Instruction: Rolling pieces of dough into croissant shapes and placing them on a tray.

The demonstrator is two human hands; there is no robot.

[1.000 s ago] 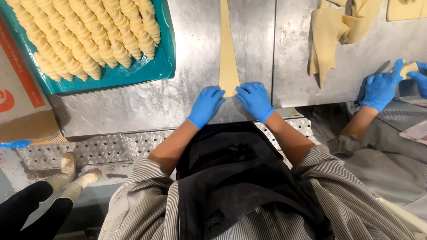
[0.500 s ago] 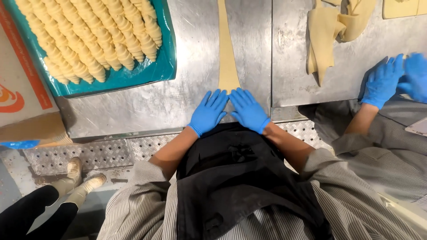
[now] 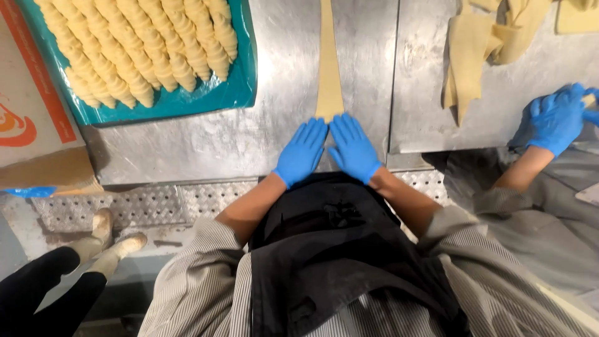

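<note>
Side by side, the left hand (image 3: 302,151) and right hand (image 3: 353,148) lie flat and open on the near end of a long dough strip (image 3: 328,62) at the steel surface's (image 3: 206,140) near edge, grasping nothing; a teal tray (image 3: 240,93) of rolled dough pieces sits toward the far left corner
</note>
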